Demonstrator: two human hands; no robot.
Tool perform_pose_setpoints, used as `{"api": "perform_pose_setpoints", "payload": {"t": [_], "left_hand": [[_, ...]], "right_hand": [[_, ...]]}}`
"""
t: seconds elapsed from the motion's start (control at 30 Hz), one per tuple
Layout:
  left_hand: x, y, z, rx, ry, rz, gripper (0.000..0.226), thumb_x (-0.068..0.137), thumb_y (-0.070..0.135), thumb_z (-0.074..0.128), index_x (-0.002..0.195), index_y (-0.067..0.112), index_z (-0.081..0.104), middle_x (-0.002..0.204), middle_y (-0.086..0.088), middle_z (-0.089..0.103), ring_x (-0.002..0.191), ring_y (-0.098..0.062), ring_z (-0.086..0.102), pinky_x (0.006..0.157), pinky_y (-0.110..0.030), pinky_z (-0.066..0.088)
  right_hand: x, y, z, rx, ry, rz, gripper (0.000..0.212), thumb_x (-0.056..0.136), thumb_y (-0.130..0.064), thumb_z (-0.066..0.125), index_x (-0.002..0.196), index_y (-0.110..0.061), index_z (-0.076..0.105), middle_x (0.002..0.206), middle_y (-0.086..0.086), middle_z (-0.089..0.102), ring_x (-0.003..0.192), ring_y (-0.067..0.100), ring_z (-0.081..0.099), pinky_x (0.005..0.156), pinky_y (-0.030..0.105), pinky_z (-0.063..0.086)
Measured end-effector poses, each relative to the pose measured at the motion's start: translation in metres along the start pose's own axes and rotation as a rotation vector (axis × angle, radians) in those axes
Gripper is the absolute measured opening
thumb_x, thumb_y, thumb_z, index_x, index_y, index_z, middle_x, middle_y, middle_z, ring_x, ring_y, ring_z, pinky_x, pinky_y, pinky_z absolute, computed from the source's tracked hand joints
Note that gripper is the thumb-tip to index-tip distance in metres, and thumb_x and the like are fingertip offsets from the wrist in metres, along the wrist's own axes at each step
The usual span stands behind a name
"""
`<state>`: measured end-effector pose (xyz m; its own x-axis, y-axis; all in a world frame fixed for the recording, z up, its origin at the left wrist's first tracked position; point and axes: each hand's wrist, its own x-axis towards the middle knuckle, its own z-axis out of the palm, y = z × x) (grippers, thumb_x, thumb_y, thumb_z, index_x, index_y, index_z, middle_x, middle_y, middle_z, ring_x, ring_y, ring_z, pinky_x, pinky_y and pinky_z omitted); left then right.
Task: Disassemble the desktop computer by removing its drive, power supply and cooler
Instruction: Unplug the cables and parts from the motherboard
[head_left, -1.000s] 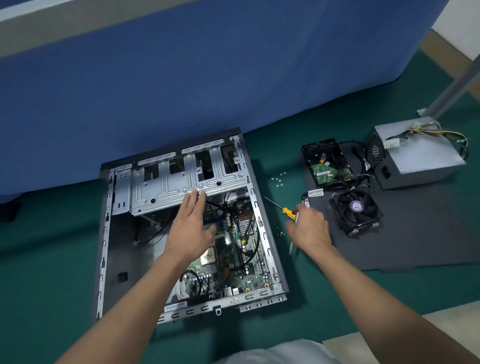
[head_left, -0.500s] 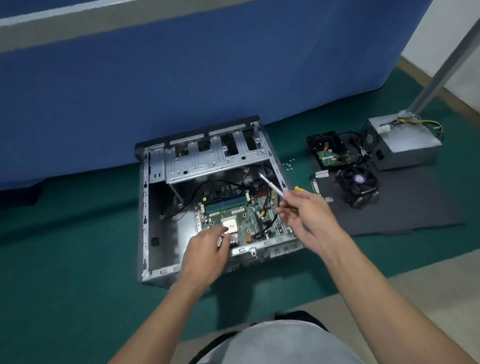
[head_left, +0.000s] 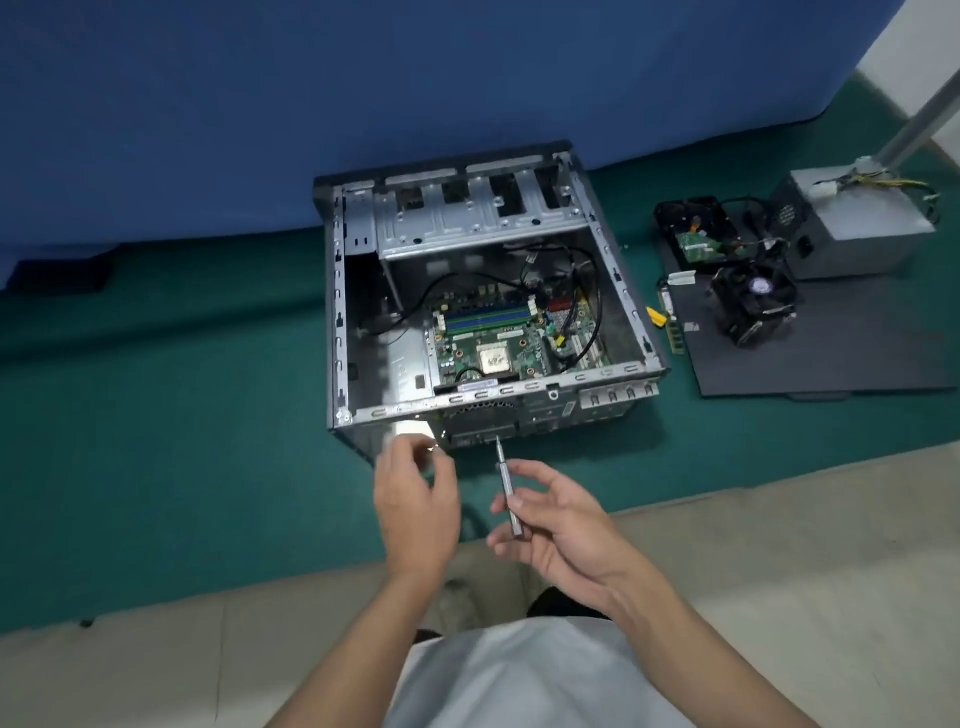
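Low at centre, the right hand (head_left: 563, 525) pinches a screwdriver (head_left: 505, 483), shaft pointing to 12 o'clock at the computer case (head_left: 519, 393); the left hand (head_left: 415, 504) curls alongside, grip unclear; drive (head_left: 696, 231), power supply (head_left: 872, 228) and cooler (head_left: 753, 304) lie at 2 o'clock

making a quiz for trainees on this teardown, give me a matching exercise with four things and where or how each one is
Things:
1 power supply
2 cooler
3 silver screwdriver
4 drive

Places or states:
a held in the right hand
b fan facing up on the dark mat
c green circuit board facing up
d grey box at far right, wires on top

Pairs: 1-d, 2-b, 3-a, 4-c
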<state>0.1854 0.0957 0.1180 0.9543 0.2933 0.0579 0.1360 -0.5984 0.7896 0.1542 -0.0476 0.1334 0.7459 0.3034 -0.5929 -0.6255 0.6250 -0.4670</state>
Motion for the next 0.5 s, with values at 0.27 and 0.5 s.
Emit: {"api": "perform_pose_setpoints", "payload": {"t": [0.27,0.5], "left_hand": [[0.013,-0.024,0.045,-0.619,-0.360,-0.836,0.012,0.096,0.008,0.057,0.094,0.003,0.067,0.090,-0.010,0.073,0.081,-0.020,0.069,0.080,-0.026,0.054],[0.023,-0.029,0.065,-0.750,-0.362,-0.860,0.012,0.095,0.003,0.056,0.099,-0.005,0.065,0.085,-0.014,0.070,0.063,-0.022,0.060,0.056,-0.026,0.050]], "right_hand": [[0.056,0.028,-0.014,-0.224,0.287,0.124,0.009,0.102,-0.014,0.042,0.104,-0.016,0.050,0.069,0.007,0.046,0.051,0.017,0.047,0.057,0.038,0.055],[0.083,0.036,-0.016,-0.303,0.358,0.043,0.016,0.103,-0.012,0.039,0.092,-0.015,0.051,0.064,0.003,0.045,0.047,0.011,0.033,0.046,0.026,0.029]]}}
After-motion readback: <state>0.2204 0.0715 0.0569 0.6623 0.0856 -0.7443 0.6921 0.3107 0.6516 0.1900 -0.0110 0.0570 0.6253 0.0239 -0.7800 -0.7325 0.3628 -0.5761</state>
